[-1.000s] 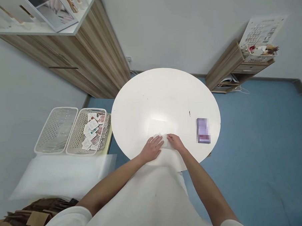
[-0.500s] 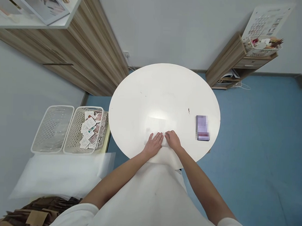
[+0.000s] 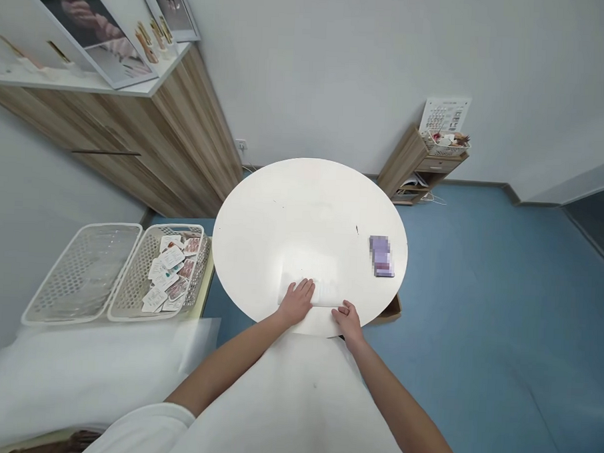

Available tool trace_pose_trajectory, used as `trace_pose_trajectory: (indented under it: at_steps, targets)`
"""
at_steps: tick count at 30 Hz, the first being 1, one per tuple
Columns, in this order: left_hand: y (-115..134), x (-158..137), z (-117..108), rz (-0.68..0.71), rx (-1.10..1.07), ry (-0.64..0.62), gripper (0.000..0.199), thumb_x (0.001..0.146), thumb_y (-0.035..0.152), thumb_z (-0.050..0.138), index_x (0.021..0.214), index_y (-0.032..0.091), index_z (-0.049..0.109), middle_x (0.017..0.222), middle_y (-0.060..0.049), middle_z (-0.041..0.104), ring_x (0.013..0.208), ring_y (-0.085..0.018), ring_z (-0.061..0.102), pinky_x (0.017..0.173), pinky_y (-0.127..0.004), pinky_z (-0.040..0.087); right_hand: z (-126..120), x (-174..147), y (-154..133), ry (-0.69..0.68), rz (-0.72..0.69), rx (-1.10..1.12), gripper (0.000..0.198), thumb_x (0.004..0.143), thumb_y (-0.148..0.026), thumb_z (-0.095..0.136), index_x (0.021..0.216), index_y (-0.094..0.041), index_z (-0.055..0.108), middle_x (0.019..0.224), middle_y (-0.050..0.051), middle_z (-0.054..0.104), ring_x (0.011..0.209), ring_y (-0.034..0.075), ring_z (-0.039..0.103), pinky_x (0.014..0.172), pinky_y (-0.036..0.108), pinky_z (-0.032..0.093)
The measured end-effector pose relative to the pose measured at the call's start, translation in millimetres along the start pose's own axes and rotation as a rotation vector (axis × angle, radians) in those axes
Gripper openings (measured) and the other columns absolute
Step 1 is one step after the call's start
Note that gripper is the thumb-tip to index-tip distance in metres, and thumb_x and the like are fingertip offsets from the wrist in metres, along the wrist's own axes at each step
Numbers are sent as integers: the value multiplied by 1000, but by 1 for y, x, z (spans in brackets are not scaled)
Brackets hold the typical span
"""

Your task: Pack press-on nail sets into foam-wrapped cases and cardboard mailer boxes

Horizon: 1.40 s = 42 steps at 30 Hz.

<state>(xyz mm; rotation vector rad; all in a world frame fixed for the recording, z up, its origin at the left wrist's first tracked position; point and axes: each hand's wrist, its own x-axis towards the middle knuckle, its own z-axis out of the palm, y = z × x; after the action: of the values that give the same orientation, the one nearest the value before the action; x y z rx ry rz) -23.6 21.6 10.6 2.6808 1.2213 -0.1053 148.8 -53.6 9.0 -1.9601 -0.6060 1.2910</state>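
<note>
A pale, see-through flat piece (image 3: 328, 292), like a clear plastic sheet or bag, lies near the close edge of the white oval table (image 3: 303, 193). Its outline almost blends into the tabletop. My left hand (image 3: 297, 302) rests flat on it with the fingers stretched out. Beside its lower right corner is my right hand (image 3: 346, 320), fingers loosely bent and apart; whether they touch the corner is hard to see. Farther right on the table lies a purple, blurred-out packet or stack (image 3: 381, 257).
Left of the table stand a white basket (image 3: 123, 292) of printed cards (image 3: 169, 257) and another basket (image 3: 54, 289) with clear plastic inside. White sheeting (image 3: 101, 351) lies below them. A wood-grain cabinet (image 3: 186, 134) is behind left, a small shelf (image 3: 409, 161) behind right. A brown box (image 3: 391, 310) shows under the table.
My right hand has come away from beside my left hand, moving right and toward me to the piece's lower corner. My left hand stays flat on it. The camera view has shifted.
</note>
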Motion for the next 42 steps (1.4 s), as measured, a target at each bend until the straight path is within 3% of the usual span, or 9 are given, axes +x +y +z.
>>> trace_pose_trajectory:
  at_steps: [6,9,16,22,25,32,36,40,42]
  targets:
    - [0,-9,3,17,9,-2,52,83,33,38,132,18,29,139,-10,30,127,-25,24,97,-44,25,20,5,-18,131,56,117,77,54,-41,67,121,-20,34,116,10,46,89,16,57,70,23,48]
    - [0,-8,3,11,-7,-1,53,82,32,40,132,19,28,138,-10,31,127,-25,24,97,-44,25,18,9,-22,117,55,46,81,54,-43,67,123,-19,33,118,12,46,89,17,57,66,23,48]
    - [2,-9,1,-5,-53,13,52,81,30,43,130,18,31,137,-11,32,127,-25,26,96,-44,27,8,7,-25,-24,-123,-246,34,65,-41,56,90,-17,56,85,6,62,74,17,58,60,26,45]
    - [2,-8,1,-12,-71,18,53,80,28,45,130,17,31,138,-11,32,127,-25,26,95,-43,28,18,9,-31,-23,-132,-247,31,68,-35,52,93,-16,53,88,7,62,70,15,59,53,23,44]
    - [0,-7,1,3,-81,24,52,80,31,44,129,18,32,137,-11,33,126,-24,26,96,-42,28,21,13,-34,-40,-131,-268,23,69,-32,48,84,-15,54,82,7,62,64,14,57,51,23,44]
    - [-1,-8,-2,0,-105,26,51,79,29,44,127,17,33,137,-11,33,126,-23,26,97,-40,27,38,10,-45,-123,-247,-349,16,67,-29,46,75,-18,55,73,0,59,65,12,53,59,23,43]
    - [-5,-12,-8,-2,-112,34,52,77,31,45,126,16,35,140,-10,26,131,-24,16,99,-42,23,47,4,-51,-244,-301,-411,21,65,-32,54,81,-19,58,74,0,61,69,13,56,67,24,43]
    - [-11,-24,-15,-61,-87,93,67,76,35,45,134,12,22,144,-13,14,132,-27,3,100,-45,17,48,1,-53,-307,-400,-636,33,68,-30,53,98,-17,56,85,4,61,75,14,57,70,25,44]
    - [-11,-33,-16,-21,-72,101,70,75,35,44,136,12,17,144,-13,12,132,-27,1,101,-44,14,47,0,-53,-321,-436,-693,32,69,-25,52,99,-16,57,88,4,60,76,14,57,71,26,44]
